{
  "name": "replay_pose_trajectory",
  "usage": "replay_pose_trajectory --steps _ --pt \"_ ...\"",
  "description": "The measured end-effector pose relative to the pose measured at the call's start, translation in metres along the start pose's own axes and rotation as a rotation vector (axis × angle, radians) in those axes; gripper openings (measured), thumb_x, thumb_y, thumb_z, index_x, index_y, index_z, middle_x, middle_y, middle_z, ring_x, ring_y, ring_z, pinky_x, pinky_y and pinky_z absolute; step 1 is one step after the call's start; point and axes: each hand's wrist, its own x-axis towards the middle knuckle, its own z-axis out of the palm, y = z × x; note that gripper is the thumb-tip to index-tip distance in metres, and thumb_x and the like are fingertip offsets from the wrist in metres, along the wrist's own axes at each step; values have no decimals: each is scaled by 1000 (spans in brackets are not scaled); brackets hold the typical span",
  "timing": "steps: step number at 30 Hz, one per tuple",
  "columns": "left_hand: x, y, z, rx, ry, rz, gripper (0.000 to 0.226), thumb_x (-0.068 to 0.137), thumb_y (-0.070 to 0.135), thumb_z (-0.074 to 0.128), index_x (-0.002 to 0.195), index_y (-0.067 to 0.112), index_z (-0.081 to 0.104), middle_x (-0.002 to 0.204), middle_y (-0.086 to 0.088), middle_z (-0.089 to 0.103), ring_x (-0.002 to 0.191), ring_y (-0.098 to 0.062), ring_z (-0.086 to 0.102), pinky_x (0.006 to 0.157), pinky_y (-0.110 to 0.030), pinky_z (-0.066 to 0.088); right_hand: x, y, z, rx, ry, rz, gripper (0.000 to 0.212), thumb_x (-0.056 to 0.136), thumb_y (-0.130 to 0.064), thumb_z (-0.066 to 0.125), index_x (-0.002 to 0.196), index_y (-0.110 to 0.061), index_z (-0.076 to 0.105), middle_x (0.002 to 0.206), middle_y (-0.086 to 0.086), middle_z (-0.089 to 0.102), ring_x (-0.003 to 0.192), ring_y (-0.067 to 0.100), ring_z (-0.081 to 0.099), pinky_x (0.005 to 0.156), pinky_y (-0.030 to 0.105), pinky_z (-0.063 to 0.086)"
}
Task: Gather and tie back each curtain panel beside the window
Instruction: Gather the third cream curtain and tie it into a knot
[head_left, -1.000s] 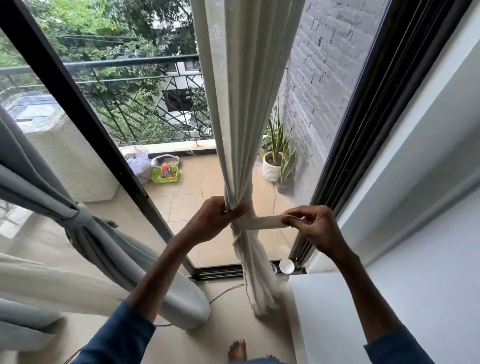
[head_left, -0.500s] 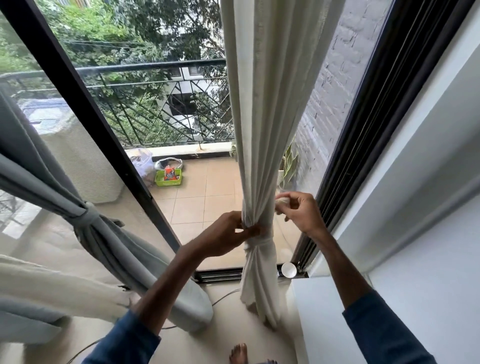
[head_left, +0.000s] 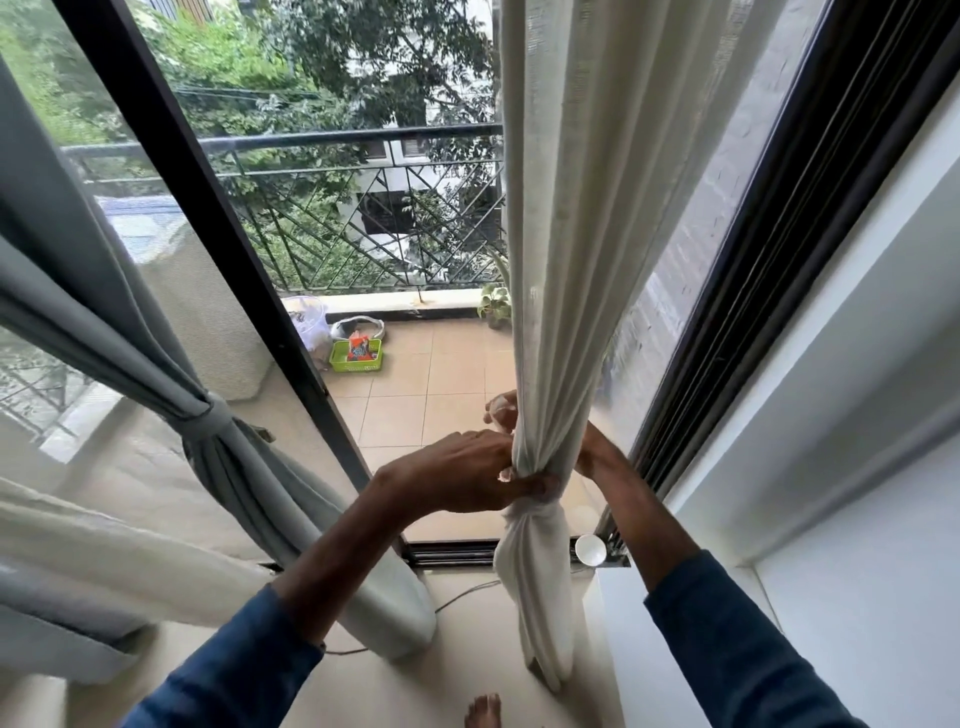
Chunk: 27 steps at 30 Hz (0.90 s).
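Note:
A cream curtain panel (head_left: 561, 270) hangs in the middle, bunched into a narrow column low down. My left hand (head_left: 467, 473) grips the gathered waist of it from the left, thumb across the front. My right hand (head_left: 501, 410) has gone behind the curtain; only its fingertips show at the curtain's left edge, pinching a pale strip of tie-back, and the wrist shows on the right. At the left, a grey curtain (head_left: 104, 291) is drawn aside and bound with a grey tie (head_left: 208, 421).
A black door frame (head_left: 249, 291) slants between the two curtains. A white wall and ledge (head_left: 857, 467) stand close on the right, a small white cup (head_left: 589, 548) sits by the sill track, and a bare foot (head_left: 483, 712) is below. Balcony items lie beyond the glass.
My right hand carried the tie-back from the curtain's right side round behind it to the left side. My left hand kept its grip on the gathered cloth.

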Motion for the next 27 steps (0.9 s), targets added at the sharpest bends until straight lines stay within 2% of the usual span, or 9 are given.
replay_pose_trajectory --steps 2,4,7,10,14,17,21,24,27 --pt "1 0 1 11 21 20 45 97 64 44 123 31 57 124 3 67 107 -23 62 89 -41 51 13 12 -3 41 -27 -16 24 102 4 41 122 2 54 107 6 74 98 14 71 78 21 57" --pt "3 0 3 14 46 37 45 96 66 41 120 32 58 119 1 68 101 -24 64 85 -41 52 5 -1 2 82 -97 59 28 103 9 32 114 -6 52 91 -9 76 86 2 71 76 17 56" --pt "8 -2 6 -2 105 34 44 96 67 40 114 33 60 116 -3 67 96 -25 64 80 -35 52 -7 -3 4 -34 44 21 21 100 1 52 120 -5 54 98 1 68 88 17 66 76 22 59" --pt "10 -4 6 60 159 -3 53 97 69 36 110 25 63 105 -6 69 88 -27 64 73 -38 53 -14 19 1 -214 212 -73 43 73 -21 82 109 -3 68 100 10 73 94 25 69 87 40 59" --pt "13 -9 -9 202 148 -98 60 98 66 36 102 16 68 76 0 66 62 -22 59 58 -31 42 -42 42 4 -103 432 -65 14 90 -5 70 102 -9 73 87 9 77 79 26 72 60 33 57" --pt "17 -16 -12 253 204 -127 67 96 71 33 98 17 72 78 -3 71 60 -22 60 57 -32 44 -66 51 16 -90 546 -148 13 92 -4 66 98 -14 72 82 7 76 66 20 71 52 33 53" --pt "26 -19 -4 -20 213 -165 54 97 62 43 98 16 71 80 -3 73 63 -17 68 61 -32 55 -88 51 47 -174 520 -274 16 90 -7 73 99 -19 67 89 -3 75 73 16 73 54 35 58" --pt "32 -22 5 -160 259 -231 71 87 75 42 93 9 68 81 -9 72 69 -25 67 67 -44 56 -96 50 64 -286 460 -338 32 85 -9 77 110 -19 60 96 -13 72 84 11 73 64 34 60" --pt "36 -21 11 -220 283 -272 77 80 80 42 88 8 66 77 -10 70 67 -28 66 61 -48 55 -97 48 65 -369 501 -387 43 82 -33 84 113 -22 56 96 -16 69 83 9 70 67 38 59"
